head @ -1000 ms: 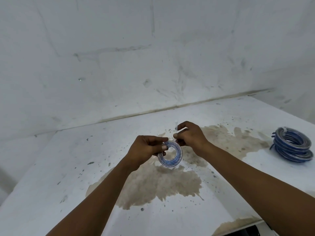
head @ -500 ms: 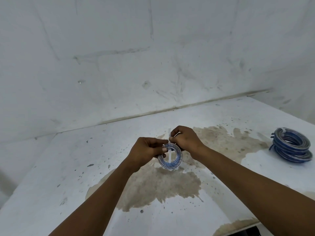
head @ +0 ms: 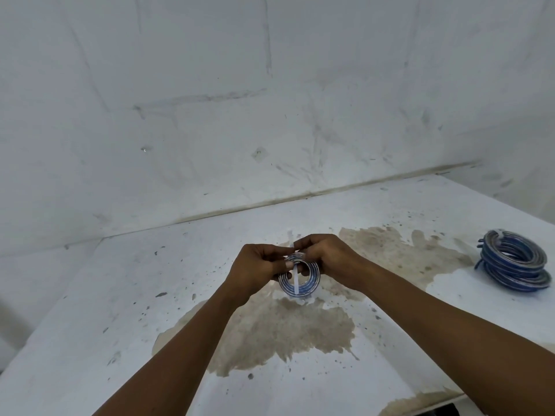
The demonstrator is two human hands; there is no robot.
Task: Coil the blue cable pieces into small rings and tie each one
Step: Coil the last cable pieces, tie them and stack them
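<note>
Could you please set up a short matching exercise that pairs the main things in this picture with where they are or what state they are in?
Things:
1. small blue coil
2. white tie strip
3. stack of blue coils
4. brown stain

Places or states:
A. lying on the white table at the far right, apart from the hands
B. spread flat on the table surface below the hands
C. held in the air between the left hand and the right hand
D. running across the opening of the held ring

Pairs: 1-C, 2-D, 3-A, 4-B
</note>
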